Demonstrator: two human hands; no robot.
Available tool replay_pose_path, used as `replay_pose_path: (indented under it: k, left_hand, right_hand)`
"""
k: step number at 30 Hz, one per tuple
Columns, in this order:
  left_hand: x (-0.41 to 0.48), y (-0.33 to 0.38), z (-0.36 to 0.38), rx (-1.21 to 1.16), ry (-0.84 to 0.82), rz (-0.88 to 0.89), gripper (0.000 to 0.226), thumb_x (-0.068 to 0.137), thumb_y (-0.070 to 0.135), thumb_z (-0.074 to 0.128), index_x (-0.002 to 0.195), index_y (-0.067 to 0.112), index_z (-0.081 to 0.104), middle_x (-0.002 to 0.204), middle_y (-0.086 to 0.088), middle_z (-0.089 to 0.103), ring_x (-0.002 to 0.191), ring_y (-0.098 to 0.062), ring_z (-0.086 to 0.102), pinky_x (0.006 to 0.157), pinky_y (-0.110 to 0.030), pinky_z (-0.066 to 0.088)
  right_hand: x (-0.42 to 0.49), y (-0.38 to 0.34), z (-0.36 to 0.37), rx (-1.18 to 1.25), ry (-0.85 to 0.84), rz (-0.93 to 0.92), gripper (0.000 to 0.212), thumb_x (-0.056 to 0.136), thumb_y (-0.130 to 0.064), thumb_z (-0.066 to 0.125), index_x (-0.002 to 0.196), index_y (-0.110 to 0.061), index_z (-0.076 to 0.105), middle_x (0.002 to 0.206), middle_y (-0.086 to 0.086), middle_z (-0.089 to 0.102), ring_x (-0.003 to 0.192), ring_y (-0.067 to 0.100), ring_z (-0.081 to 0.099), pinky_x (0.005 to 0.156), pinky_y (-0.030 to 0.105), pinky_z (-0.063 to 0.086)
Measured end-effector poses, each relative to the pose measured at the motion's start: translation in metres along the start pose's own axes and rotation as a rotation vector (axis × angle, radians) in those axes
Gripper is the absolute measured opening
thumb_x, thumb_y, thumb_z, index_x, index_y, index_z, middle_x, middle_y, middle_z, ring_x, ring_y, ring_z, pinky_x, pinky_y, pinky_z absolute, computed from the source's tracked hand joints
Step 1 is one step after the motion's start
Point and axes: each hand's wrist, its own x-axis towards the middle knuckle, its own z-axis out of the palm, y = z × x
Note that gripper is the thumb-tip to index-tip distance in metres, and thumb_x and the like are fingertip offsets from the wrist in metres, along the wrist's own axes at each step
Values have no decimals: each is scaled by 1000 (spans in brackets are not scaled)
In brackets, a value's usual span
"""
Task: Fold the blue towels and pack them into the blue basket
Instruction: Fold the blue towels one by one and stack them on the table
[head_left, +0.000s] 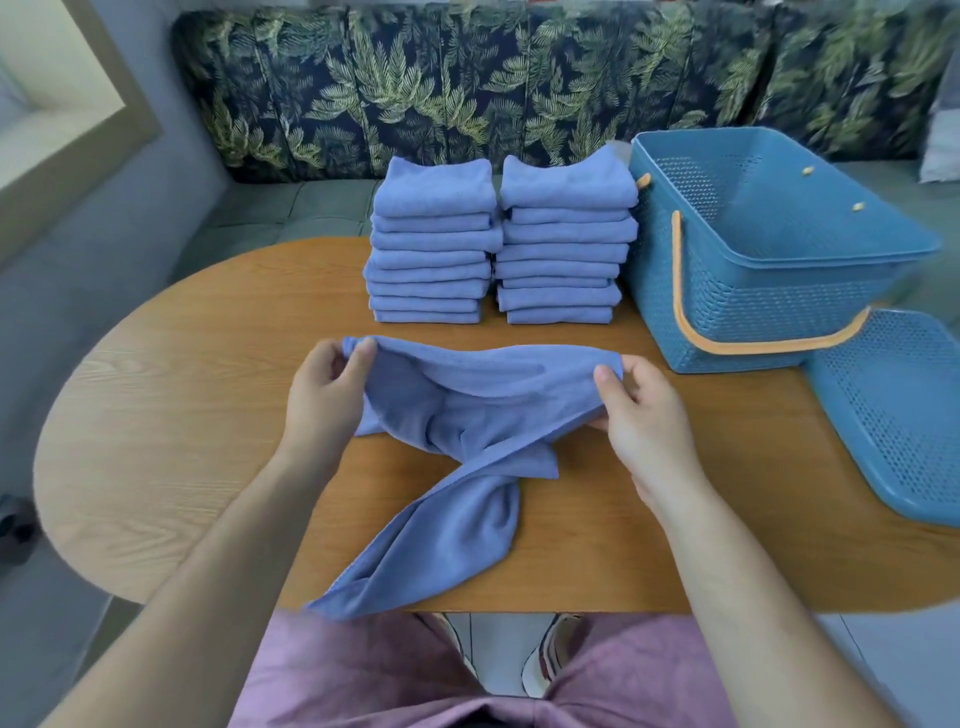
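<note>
An unfolded blue towel (457, 457) is stretched above the wooden table (171, 431), its lower part twisted and trailing over the near edge. My left hand (324, 400) pinches its upper left corner and my right hand (641, 421) pinches its upper right corner. Behind it stand two stacks of folded blue towels, the left stack (434, 244) and the right stack (566, 239), each with several towels. The blue basket (769, 291) with an orange handle stands open at the table's right, nothing visible inside it.
The basket's blue perforated lid (898, 415) lies flat at the table's right edge. A leaf-patterned sofa back (467, 88) runs behind the table. My knees and shoes show below the near edge.
</note>
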Motion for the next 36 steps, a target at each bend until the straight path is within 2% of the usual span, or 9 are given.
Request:
replay_pose_path:
  k: [5, 9, 14, 17, 24, 28, 30, 33, 36]
  left_hand:
    - [21, 53, -22, -184, -52, 29, 23, 100, 38, 56, 98, 16, 62, 87, -2, 68, 81, -17, 69, 75, -34, 59]
    - [44, 89, -45, -274, -264, -49, 25, 101, 22, 55, 112, 2, 64, 109, -18, 69, 89, -22, 67, 70, -29, 57]
    - [51, 139, -67, -394, -407, 46, 32, 99, 13, 49, 123, -4, 62, 121, -18, 65, 105, -25, 61, 97, -39, 48]
    - [54, 168, -79, -356, -293, 137, 35, 98, 15, 54, 126, -4, 62, 120, -20, 67, 101, -28, 61, 92, -44, 45]
    - [40, 218, -91, -200, -82, 441, 18, 105, 26, 48, 112, 32, 63, 96, 7, 66, 78, -9, 61, 68, -33, 55]
    - [30, 228, -99, -55, 16, 486, 13, 100, 35, 53, 110, 41, 57, 84, 4, 63, 74, -13, 59, 77, -49, 58]
    - [24, 233, -101, -95, 66, 471, 17, 98, 36, 60, 114, 39, 55, 85, 7, 61, 74, -13, 57, 66, -41, 57]
    - [16, 240, -105, -344, -62, 329, 12, 97, 36, 66, 106, 31, 61, 80, 10, 63, 69, -11, 55, 57, -31, 48]
    - [7, 242, -113, -537, -349, 265, 3, 96, 24, 65, 94, 21, 66, 81, 4, 65, 72, -12, 61, 66, -33, 51]
  right_hand:
    - [29, -47, -3, 191, -37, 34, 33, 89, -39, 61, 98, -8, 65, 97, 17, 70, 87, 25, 61, 83, 49, 50]
    - [46, -95, -6, 241, -35, -23, 31, 86, -36, 63, 100, -9, 65, 101, 18, 67, 90, 26, 60, 81, 50, 50]
    - [60, -154, -21, 217, 77, -145, 29, 78, -43, 69, 98, -26, 58, 102, 11, 63, 85, 23, 57, 76, 49, 50]
    - [59, -189, -34, 194, 2, -246, 12, 91, -32, 64, 102, -29, 65, 94, 2, 59, 77, 20, 49, 64, 37, 40]
    - [33, -249, -61, 218, -249, -378, 25, 100, 2, 53, 111, -16, 67, 106, 11, 70, 94, 22, 64, 84, 35, 51]
    - [17, -260, -77, 122, -226, -479, 26, 103, -5, 54, 114, -22, 70, 97, 10, 72, 86, 22, 62, 77, 36, 50]
    - [14, -262, -84, -7, -143, -530, 25, 104, -17, 55, 112, -33, 73, 92, 9, 70, 80, 23, 56, 76, 40, 47]
    - [6, -265, -93, -144, -64, -590, 22, 102, -29, 54, 106, -39, 74, 86, 13, 63, 75, 22, 49, 73, 40, 43]
    - [-5, -269, -98, -123, -37, -544, 22, 104, -29, 54, 101, -35, 75, 90, 15, 65, 77, 23, 54, 73, 44, 50]
